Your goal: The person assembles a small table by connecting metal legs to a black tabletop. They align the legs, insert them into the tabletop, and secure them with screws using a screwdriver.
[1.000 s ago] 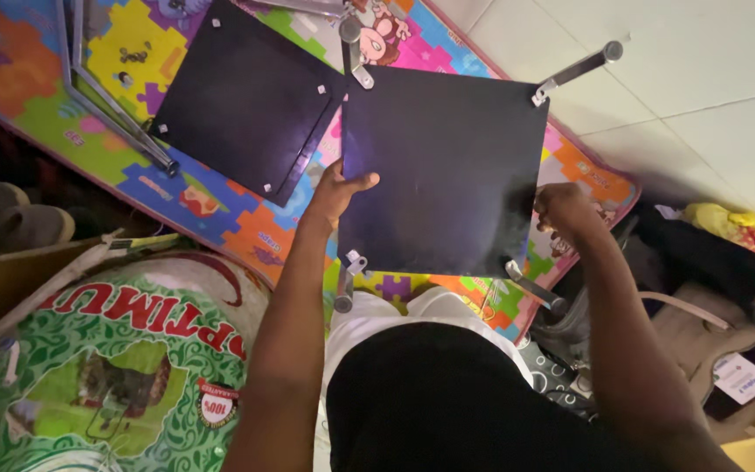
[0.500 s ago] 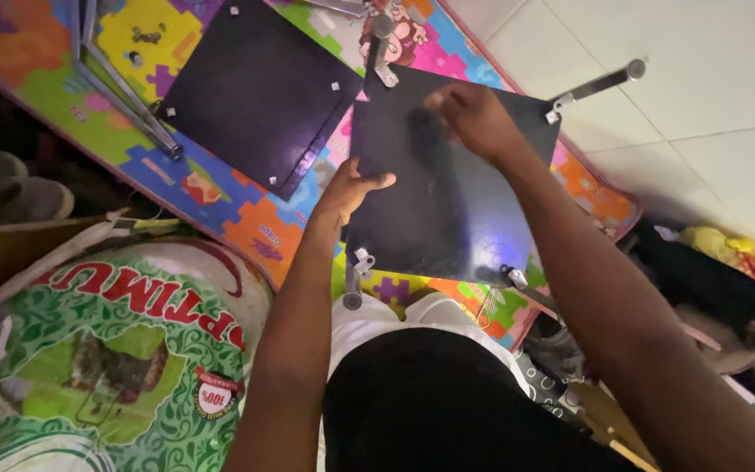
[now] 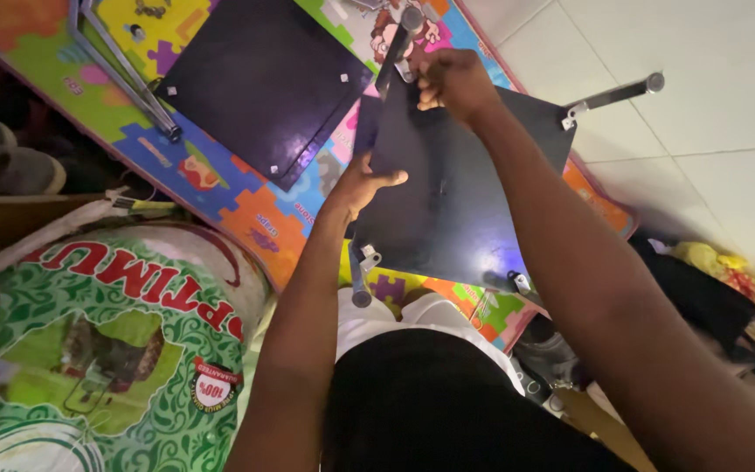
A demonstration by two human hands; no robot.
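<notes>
Gripping the black panel's edge, left hand; right hand closed on its metal leg.

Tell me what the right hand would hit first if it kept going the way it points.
Probably the grey metal leg at the dark panel's far corner; the right hand already seems to be touching it. Beyond lies the colourful puzzle mat. Depth is unclear.
</notes>
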